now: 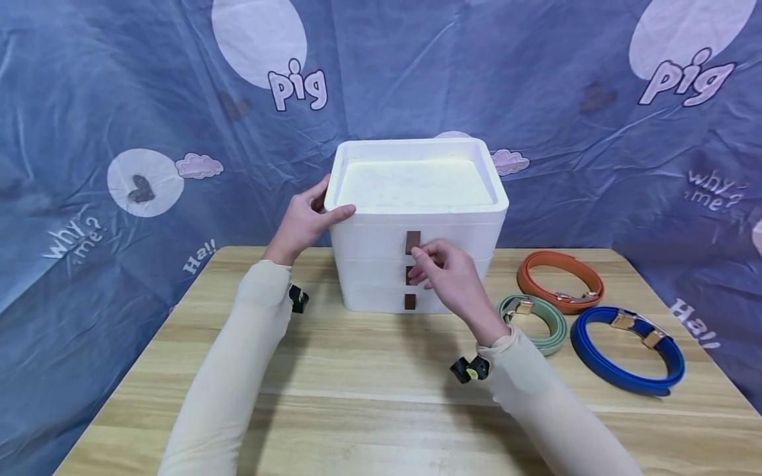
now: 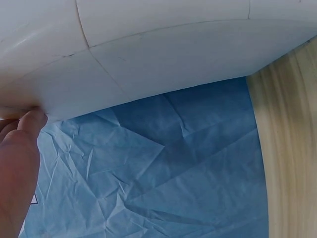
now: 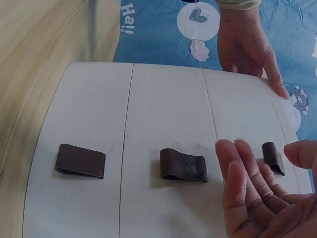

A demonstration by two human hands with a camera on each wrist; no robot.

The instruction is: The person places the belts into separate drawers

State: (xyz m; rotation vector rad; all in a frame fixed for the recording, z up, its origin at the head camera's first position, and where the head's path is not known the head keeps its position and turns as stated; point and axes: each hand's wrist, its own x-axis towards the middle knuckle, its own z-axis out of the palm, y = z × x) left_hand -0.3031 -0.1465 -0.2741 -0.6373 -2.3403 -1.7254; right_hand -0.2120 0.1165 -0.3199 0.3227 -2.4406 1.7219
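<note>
A white three-drawer storage box point(image 1: 381, 238) stands on the table, its front bearing three brown pull tabs, one above another. My left hand point(image 1: 305, 221) holds the box's upper left corner, thumb over the front rim and fingers along the side; in the left wrist view its fingertips point(image 2: 34, 119) meet the white side wall. In front of the drawers is my right hand point(image 1: 448, 272), close to the top pull tab point(image 1: 413, 242). The right wrist view shows its thumb and bent fingers apart, with the top tab point(image 3: 273, 157) behind the gap. The middle tab point(image 3: 182, 165) is beside the fingertips.
Right of the box lie three coiled belts: an orange belt point(image 1: 559, 281), a green belt point(image 1: 556, 324) and a blue belt point(image 1: 628, 380). Behind the wooden table point(image 1: 357, 410) hangs a blue printed cloth point(image 1: 387, 73). The box's top is a shallow recessed tray point(image 1: 417, 185).
</note>
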